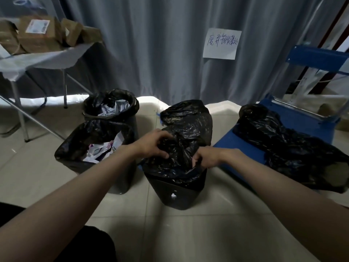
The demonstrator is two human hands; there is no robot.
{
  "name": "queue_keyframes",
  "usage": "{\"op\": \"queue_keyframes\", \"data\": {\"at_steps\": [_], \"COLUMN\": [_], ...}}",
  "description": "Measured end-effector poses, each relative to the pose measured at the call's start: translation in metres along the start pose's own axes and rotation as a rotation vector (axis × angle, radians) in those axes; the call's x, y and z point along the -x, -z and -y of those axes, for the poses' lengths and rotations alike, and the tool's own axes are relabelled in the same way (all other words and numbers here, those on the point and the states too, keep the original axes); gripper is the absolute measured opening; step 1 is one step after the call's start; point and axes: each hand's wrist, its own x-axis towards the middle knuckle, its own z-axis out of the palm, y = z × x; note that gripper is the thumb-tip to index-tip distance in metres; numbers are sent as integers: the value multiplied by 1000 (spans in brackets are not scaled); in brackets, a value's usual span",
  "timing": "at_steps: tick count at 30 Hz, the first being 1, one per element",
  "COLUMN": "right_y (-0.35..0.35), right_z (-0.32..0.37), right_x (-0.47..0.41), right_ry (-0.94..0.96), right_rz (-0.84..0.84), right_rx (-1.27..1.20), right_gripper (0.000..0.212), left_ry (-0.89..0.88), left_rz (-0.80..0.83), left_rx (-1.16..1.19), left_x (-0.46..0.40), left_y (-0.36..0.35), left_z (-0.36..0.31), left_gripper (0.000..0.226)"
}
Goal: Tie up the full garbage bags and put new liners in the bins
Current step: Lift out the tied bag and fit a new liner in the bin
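A black bin (179, 193) stands on the tiled floor in front of me, with a black garbage bag (187, 129) bulging out of its top. My left hand (154, 145) grips a bunch of the bag's plastic at the left side of the opening. My right hand (204, 157) pinches the bag's edge at the right rim. To the left stand two more lined bins, a near one (79, 148) and a far one (111, 106), both holding paper and wrappers.
A blue folding chair (306, 118) at the right carries a heap of black bags (289, 146). A folding table (37, 61) with cardboard boxes (37, 36) stands at the back left. A grey curtain with a paper sign (221, 43) hangs behind.
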Motion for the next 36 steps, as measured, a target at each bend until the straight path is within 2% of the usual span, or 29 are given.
{"op": "queue_keyframes", "data": {"at_steps": [2, 4, 6, 9, 12, 14, 16, 19, 21, 23, 26, 31, 33, 36], "right_y": [3, 7, 11, 14, 13, 12, 10, 8, 6, 4, -1, -6, -3, 4], "right_z": [-3, -6, -10, -15, -21, -29, -33, -29, -23, -15, -4, 10, 11, 7], "right_x": [3, 7, 13, 22, 23, 20, 18, 17, 14, 11, 3, -1, 0, -1], "right_ry": [26, 37, 39, 51, 40, 13, 7, 23, 56, 49, 23, 3, -39, -126], "right_rz": [4, -4, -36, -103, -216, -314, -357, -257, -169, -118, -51, 45, -8, -277], "right_rx": [-9, -22, -67, -104, -110, -208, -346, -437, -395, -269, -105, 22, 45, -10], "right_gripper": [26, 35, 43, 47, 35, 28, 23, 27, 27, 27, 32, 29, 29, 32], "left_ry": [-82, -104, -100, -100, -76, -61, -71, -121, -130, -101, 43, 247, 270, 209], "left_rz": [-22, -91, -114, -32, 16, 56, 73, 45, 89, 179, 306, 561, 597, 416], "left_rx": [-312, -545, -696, -806, -813, -817, -830, -807, -729, -552, -271, -239, -270, -322], "left_x": [-3, -6, -8, -9, -10, -9, -8, -10, -15, -16, -12, -6, -7, -13], "left_y": [-5, -13, -19, -20, -12, -7, -7, -14, -18, -21, -31, -55, -58, -45], "left_z": [0, -6, -10, -10, -5, -3, -1, 1, 0, -6, -20, -29, -27, -25], "left_gripper": [86, 92, 91, 76, 78, 79, 67, 38, 31, 31, 30, 44, 46, 35]}}
